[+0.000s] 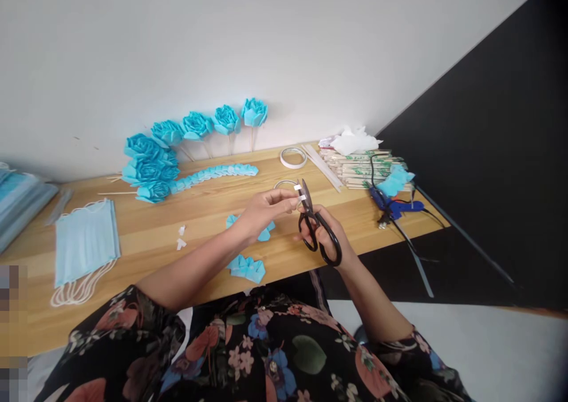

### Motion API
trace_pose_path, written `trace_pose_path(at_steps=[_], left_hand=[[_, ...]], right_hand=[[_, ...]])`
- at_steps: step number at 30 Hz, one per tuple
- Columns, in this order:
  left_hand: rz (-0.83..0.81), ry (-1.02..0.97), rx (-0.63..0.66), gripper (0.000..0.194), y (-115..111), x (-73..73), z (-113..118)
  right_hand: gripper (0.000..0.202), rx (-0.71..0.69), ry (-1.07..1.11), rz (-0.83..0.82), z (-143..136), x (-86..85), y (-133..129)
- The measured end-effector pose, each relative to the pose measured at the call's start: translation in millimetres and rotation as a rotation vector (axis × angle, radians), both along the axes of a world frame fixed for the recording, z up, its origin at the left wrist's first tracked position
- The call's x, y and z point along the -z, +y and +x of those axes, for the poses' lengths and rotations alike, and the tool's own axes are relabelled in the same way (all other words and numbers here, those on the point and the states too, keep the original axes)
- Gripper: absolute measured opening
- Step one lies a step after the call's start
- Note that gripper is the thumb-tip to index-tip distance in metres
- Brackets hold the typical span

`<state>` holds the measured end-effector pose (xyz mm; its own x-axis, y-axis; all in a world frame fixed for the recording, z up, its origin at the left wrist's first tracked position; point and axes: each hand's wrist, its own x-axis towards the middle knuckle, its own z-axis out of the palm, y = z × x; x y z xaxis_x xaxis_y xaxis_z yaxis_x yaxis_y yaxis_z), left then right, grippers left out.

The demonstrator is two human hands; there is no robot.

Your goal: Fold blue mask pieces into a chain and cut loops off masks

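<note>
My right hand grips black-handled scissors, with the blades pointing away from me and slightly apart. My left hand pinches close to the blades. A small white piece of tape shows at its fingertips, against the blade, and another white bit sits nearer the tip. Behind the left fingers the edge of a pale ring shows, mostly hidden. Under my left wrist lie pleated blue pieces, partly covered. Closer to me is another blue pleated piece.
Blue fabric roses on sticks lean along the wall. A pleated blue strip lies before them. Face masks are at left, white scraps mid-left. A tape roll, stick bundles and a blue glue gun with cables occupy the right.
</note>
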<state>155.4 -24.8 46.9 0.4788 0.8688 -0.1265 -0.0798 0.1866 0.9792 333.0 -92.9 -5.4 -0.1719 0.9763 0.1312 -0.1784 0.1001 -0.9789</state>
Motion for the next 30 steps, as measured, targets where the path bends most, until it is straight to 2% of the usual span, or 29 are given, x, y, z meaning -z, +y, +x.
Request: trace_pose_path(at_steps=[3,7,10,12,15,18,20,22,24,25,27,28,30], left_hand=[[0.024,0.01,-0.049,0.022,2.1,1.1,-0.6],[-0.008,0.092,-0.067,0.022,1.1,6.3,-12.7],[-0.05,0.186,-0.075,0.027,-1.4,13.9,-27.7],[-0.038,0.225,-0.075,0.03,-2.0,18.5,-38.0],[-0.025,0.246,-0.055,0.034,-0.4,22.6,-50.0],[-0.024,0.245,-0.04,0.039,2.6,24.1,-55.9],[-0.022,0.234,-0.04,0.039,4.5,24.7,-57.4],[-0.019,0.22,-0.047,0.039,6.2,24.8,-58.3],[-0.015,0.217,-0.052,0.038,8.3,24.0,-59.1],[-0.015,0.225,-0.053,0.036,9.6,23.2,-59.4],[-0.016,0.252,-0.049,0.033,12.3,21.2,-59.4],[-0.018,0.267,-0.045,0.031,13.7,20.2,-59.0],[-0.023,0.285,-0.038,0.031,16.3,18.6,-57.5]], right_hand=[[0.054,0.072,-0.169,0.013,-1.7,-1.9,-0.3],[0.043,0.307,-0.694,0.121,5.0,-7.7,7.1],[0.043,0.429,-0.882,0.113,21.8,-8.8,16.9],[0.05,0.402,-0.807,-0.01,35.0,-8.5,22.8],[0.059,0.175,-0.539,-0.252,46.4,-8.3,31.2],[0.057,0.053,-0.286,-0.455,45.7,-7.1,43.8],[0.05,0.024,-0.208,-0.504,46.3,-6.6,55.8],[0.043,-0.027,-0.336,-0.454,53.2,-9.3,68.8],[0.043,-0.007,-0.699,-0.294,64.8,-17.7,80.0],[0.039,0.067,-0.949,-0.181,70.0,-24.4,84.0],[0.03,0.42,-1.367,0.019,73.9,-41.1,87.4],[0.028,0.486,-1.466,0.101,70.9,-50.0,86.8],[0.028,0.51,-1.445,0.293,54.7,-65.0,82.8]])
